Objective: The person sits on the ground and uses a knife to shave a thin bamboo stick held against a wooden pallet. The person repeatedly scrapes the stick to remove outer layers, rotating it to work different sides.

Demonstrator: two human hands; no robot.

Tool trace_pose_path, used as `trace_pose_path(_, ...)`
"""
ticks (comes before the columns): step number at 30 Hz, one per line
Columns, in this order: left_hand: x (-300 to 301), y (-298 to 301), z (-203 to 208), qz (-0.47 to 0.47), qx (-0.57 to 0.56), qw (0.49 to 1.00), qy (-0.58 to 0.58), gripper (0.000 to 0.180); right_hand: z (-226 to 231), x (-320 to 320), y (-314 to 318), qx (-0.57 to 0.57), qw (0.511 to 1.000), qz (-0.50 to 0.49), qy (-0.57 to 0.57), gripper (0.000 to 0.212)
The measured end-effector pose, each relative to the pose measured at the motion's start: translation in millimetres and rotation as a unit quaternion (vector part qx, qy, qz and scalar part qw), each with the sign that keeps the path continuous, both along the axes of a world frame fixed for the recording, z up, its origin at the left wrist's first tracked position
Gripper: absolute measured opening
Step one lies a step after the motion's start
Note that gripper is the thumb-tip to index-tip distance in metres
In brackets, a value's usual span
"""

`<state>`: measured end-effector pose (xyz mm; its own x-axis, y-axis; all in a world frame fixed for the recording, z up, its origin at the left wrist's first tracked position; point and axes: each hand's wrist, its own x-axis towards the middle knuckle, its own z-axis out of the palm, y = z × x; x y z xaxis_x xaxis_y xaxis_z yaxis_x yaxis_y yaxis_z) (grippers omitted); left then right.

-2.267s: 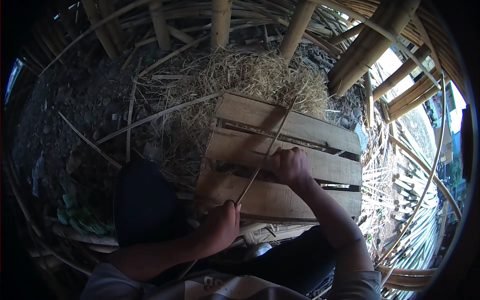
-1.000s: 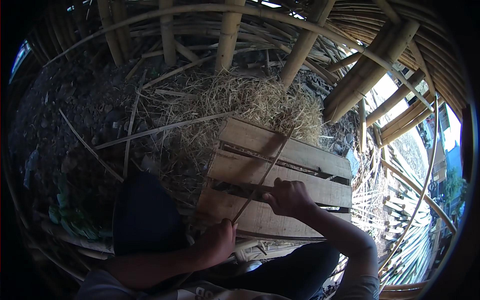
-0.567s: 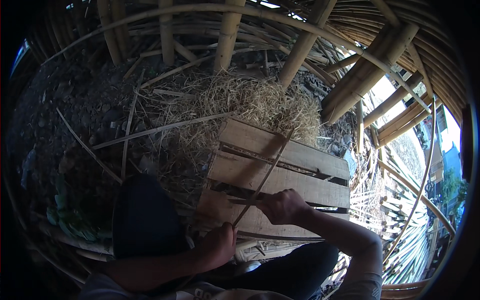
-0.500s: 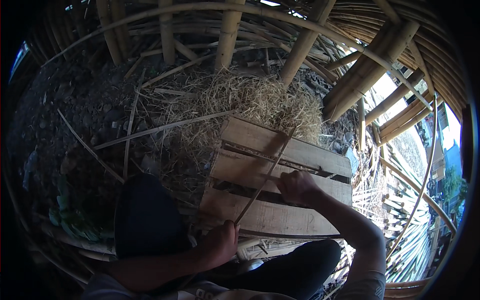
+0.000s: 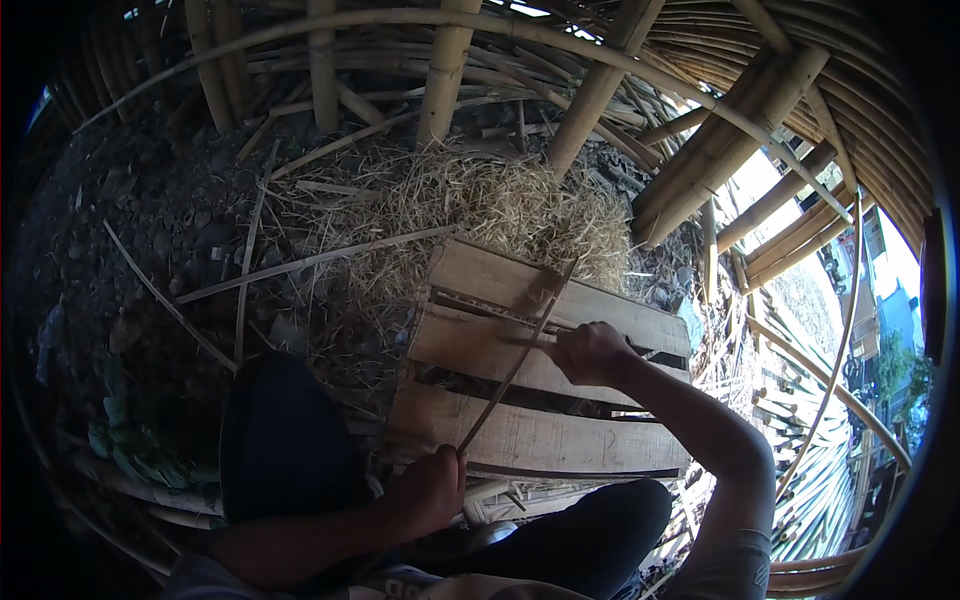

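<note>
A long, thin bamboo strip (image 5: 499,394) slants over a low wooden slatted platform (image 5: 545,435). My left hand (image 5: 432,490) is closed round its near end, close to my lap. Over the middle slat my right hand (image 5: 590,353) is closed on a knife (image 5: 524,342). Only its narrow blade shows, pointing left and lying across the strip; the handle is hidden in my fist. The strip's far tip rests over the farthest slat.
Dry shavings (image 5: 500,200) are heaped beyond the platform. Loose split bamboo pieces (image 5: 320,262) lie on the dark, stony ground at left. Thick bamboo posts (image 5: 448,75) stand behind, and many cut bamboo poles (image 5: 810,450) lie at right. My knees flank the platform's near edge.
My right hand has moved up and away along the strip, and more of the blade shows. My left hand keeps its grip on the near end. The whole view has shifted slightly.
</note>
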<state>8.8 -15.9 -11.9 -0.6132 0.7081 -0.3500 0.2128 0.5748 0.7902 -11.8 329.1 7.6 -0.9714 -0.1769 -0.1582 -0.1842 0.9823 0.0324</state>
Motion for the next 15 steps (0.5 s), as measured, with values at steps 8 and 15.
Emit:
trace_pose_path(8, -4, 7, 3, -0.005, -0.008, 1.0, 0.002, 0.031, -2, -21, 41, 0.067, 0.993, -0.073, 0.065, 0.051)
trace_pose_path(15, 0, 3, -2, -0.02, 0.007, 1.0, 0.007, 0.031, 1, -16, 47, 0.104, 0.992, -0.06, 0.039, 0.034)
